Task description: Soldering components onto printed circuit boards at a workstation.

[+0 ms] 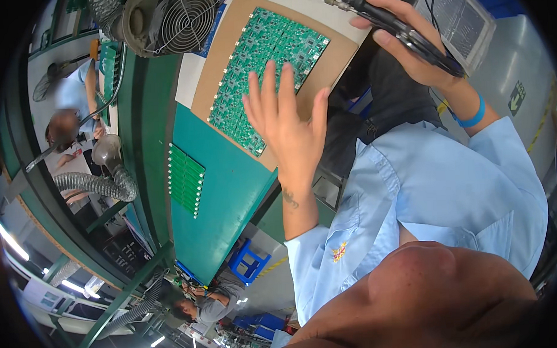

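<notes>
My left hand (286, 121) is open, fingers spread over the lower right part of a large green circuit board panel (244, 77). Whether the fingertips touch it, I cannot tell. Dense small components cover the panel, which lies on a brown board (335, 49). Beyond its upper right corner, my right hand (412, 40) is closed around a black-handled soldering iron (383, 20) with two thin metal tips pointing to the upper left. A blue band (471, 113) circles my right wrist. A smaller green board strip (185, 180) with pale parts along its edges lies left of the panel.
Under the small strip is a green mat (223, 182). A round fan with a wire guard (187, 22) stands at the back left. Corrugated hose (98, 183) hangs past the bench frame. Two people (62, 126) (212, 305) sit nearby, one beside a blue stool (248, 261).
</notes>
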Demonstrator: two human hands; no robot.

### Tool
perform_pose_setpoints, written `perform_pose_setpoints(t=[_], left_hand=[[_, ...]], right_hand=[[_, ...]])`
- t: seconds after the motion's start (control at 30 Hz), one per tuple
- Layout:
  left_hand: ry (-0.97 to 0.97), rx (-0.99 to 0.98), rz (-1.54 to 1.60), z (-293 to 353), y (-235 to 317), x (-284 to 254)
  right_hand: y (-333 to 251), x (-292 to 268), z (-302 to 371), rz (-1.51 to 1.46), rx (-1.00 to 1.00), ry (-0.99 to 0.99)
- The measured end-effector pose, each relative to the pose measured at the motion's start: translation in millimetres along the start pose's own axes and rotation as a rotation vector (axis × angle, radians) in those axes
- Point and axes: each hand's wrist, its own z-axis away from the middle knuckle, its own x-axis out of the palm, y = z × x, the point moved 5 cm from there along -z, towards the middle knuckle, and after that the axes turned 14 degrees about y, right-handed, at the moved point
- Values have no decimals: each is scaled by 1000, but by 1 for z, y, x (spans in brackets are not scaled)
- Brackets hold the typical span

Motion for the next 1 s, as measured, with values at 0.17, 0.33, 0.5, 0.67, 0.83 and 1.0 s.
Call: perform_pose_setpoints(t=[0.17,0.33,0.5,0.67,0.83,1.0], left_hand=[[-1,57,-33,-19,7,34],[-39,63,-9,-25,3,46],[-81,29,0,-23,0,45],[-119,-41,-80,-6,-12,17],[-143,-140,-121,20,-45,-31],[-122,-224,-108,42,-67,-60]], right_hand=[[-4,-35,9,-24,186,-34],[-9,-46,3,12,181,-121],[-13,-35,-9,38,44,-305],[-4,-20,-13,56,-60,-318],[4,13,-21,91,-193,-414],[16,46,-27,89,-306,-417]])
